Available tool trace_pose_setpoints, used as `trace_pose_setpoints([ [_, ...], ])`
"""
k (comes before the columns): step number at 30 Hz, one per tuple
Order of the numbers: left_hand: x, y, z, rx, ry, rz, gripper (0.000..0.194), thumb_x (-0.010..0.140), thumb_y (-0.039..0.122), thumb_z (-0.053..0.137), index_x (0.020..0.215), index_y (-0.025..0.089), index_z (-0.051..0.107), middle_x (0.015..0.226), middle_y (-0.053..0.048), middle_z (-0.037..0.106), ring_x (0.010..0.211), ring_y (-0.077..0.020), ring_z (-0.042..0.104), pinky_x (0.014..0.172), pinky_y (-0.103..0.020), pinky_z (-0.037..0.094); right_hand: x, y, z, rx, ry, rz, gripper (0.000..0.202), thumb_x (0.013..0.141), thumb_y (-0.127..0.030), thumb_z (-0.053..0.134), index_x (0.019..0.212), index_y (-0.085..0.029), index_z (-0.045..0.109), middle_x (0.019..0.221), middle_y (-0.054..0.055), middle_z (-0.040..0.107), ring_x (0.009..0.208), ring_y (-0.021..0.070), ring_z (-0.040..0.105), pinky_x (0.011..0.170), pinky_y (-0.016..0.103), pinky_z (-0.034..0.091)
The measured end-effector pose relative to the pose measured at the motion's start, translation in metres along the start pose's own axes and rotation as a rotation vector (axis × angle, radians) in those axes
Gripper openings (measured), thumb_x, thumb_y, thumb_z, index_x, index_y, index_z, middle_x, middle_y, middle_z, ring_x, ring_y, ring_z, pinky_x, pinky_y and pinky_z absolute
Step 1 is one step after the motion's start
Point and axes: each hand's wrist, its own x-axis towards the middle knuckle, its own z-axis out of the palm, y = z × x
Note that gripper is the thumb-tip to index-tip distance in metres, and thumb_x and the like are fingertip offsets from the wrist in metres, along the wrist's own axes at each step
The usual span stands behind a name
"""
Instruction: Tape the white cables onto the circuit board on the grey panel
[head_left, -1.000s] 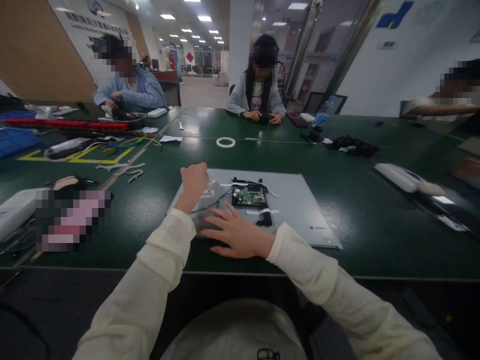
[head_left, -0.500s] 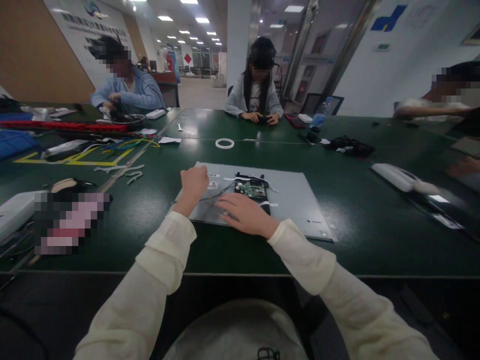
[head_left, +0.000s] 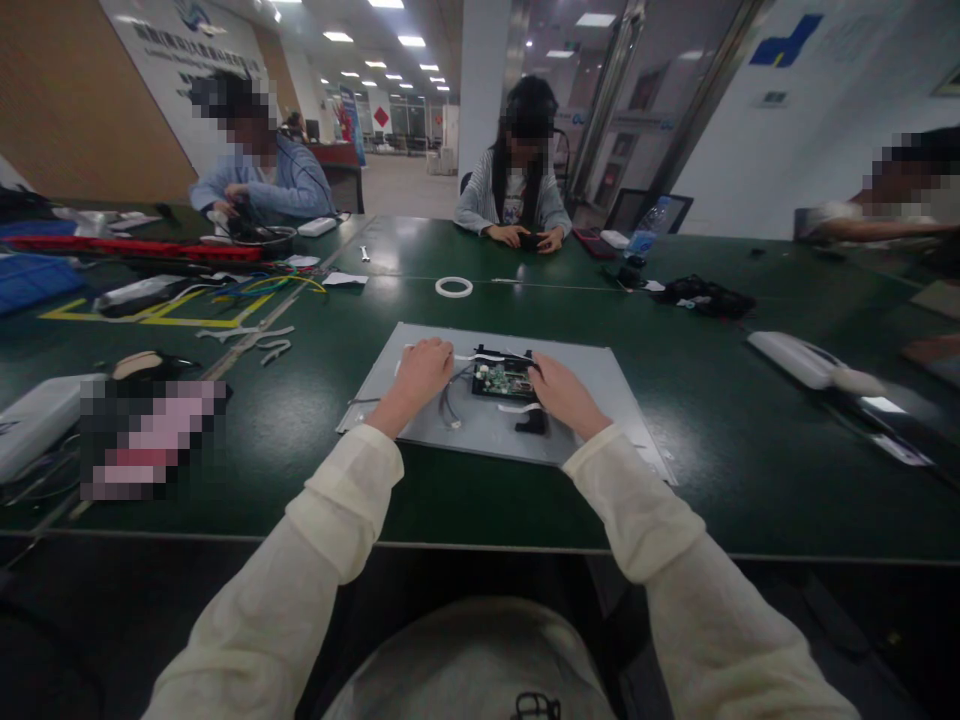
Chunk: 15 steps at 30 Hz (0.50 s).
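A grey flat panel (head_left: 480,445) lies on the table in front of me. On its upper middle sits a green circuit board (head_left: 499,378) in a black frame, with white tape strips at its edges. My left hand (head_left: 424,378) rests on the panel left of the board, its fingers bunched at the end of the upper tape strip (head_left: 478,357). My right hand (head_left: 564,392) is at the board's right edge with fingers curled; what they pinch is hidden. A lower tape strip (head_left: 517,408) shows below that hand. Dark cables (head_left: 447,402) trail over the panel between my hands.
Beyond the panel lies a white tape roll (head_left: 454,287). Left are grey strips (head_left: 247,335), yellow wires (head_left: 300,283) and a pink blurred object (head_left: 169,425). A white device (head_left: 795,360) lies right. Co-workers sit around the table; a water bottle (head_left: 649,230) stands far right.
My right hand has moved up and right to the board's right edge, uncovering the cables. My left hand has shifted right and down, toward the upper tape strip. The view has tilted slightly.
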Motion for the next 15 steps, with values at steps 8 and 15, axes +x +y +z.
trace_pose_setpoints([
  [8, -0.005, 0.020, 0.009, -0.064, 0.014, 0.112, 0.031, 0.094, 0.028, 0.032, 0.104, 0.016, 0.059, 0.108, -0.010, 0.059, 0.100, -0.0227, 0.054, 0.087, -0.036, 0.040, -0.008, -0.001, 0.002, 0.006, -0.049, -0.023, 0.054, 0.094, -0.043, 0.024, 0.132, -0.011, 0.044, 0.135, 0.014, 0.047, 0.124, 0.0237, 0.043, 0.105, 0.039, 0.032],
  [15, -0.003, 0.024, 0.010, -0.141, 0.106, 0.133, 0.031, 0.094, 0.026, 0.031, 0.111, 0.016, 0.055, 0.113, -0.009, 0.058, 0.104, -0.0214, 0.052, 0.090, -0.035, 0.039, -0.008, 0.000, 0.005, 0.031, -0.048, -0.028, 0.059, 0.092, -0.049, 0.027, 0.134, -0.009, 0.041, 0.137, 0.016, 0.044, 0.126, 0.0252, 0.041, 0.105, 0.040, 0.030],
])
